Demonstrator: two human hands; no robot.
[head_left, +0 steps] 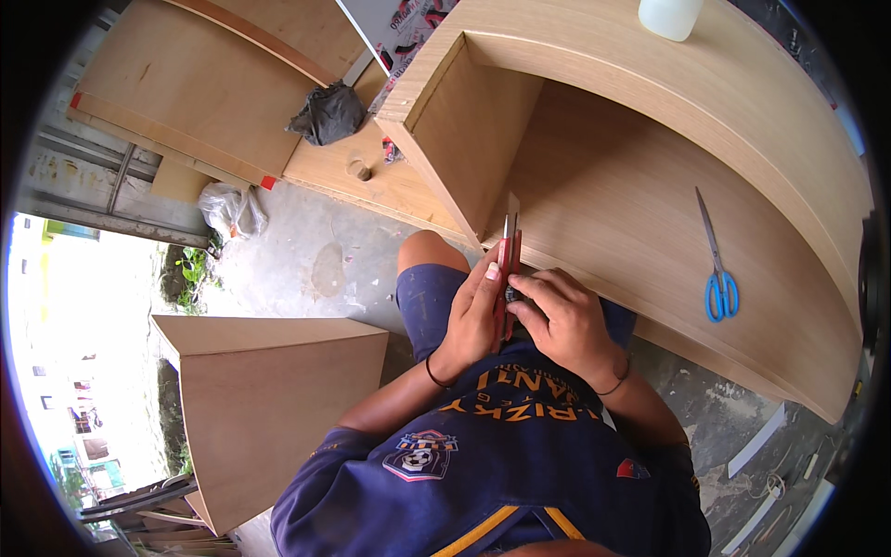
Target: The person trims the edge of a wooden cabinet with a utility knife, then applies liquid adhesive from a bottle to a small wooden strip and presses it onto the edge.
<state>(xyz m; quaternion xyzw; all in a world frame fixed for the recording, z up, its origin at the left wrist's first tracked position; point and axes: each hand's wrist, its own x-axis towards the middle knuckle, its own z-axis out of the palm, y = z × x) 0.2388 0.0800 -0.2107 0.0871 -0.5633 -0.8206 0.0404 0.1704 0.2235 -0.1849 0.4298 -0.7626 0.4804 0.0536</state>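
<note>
A red utility knife (pixel 507 255) points away from me, its metal blade out at the far end, in front of the wooden cabinet's near edge. My left hand (pixel 471 320) is closed around the knife's left side, with the thumb laid along the handle. From the other side my right hand (pixel 568 320) pinches a small dark part on the handle between thumb and fingers. On the wood panel to the right lies a pair of scissors (pixel 718 278) with blue handles, blades pointing away.
The wood-finish cabinet (pixel 631 209) has a raised curved rim, with a white container (pixel 670 17) on it. A black plastic bag (pixel 329 113) sits on a panel at the far left. A wooden box (pixel 278 399) stands at left; offcut strips (pixel 756 441) litter the floor at right.
</note>
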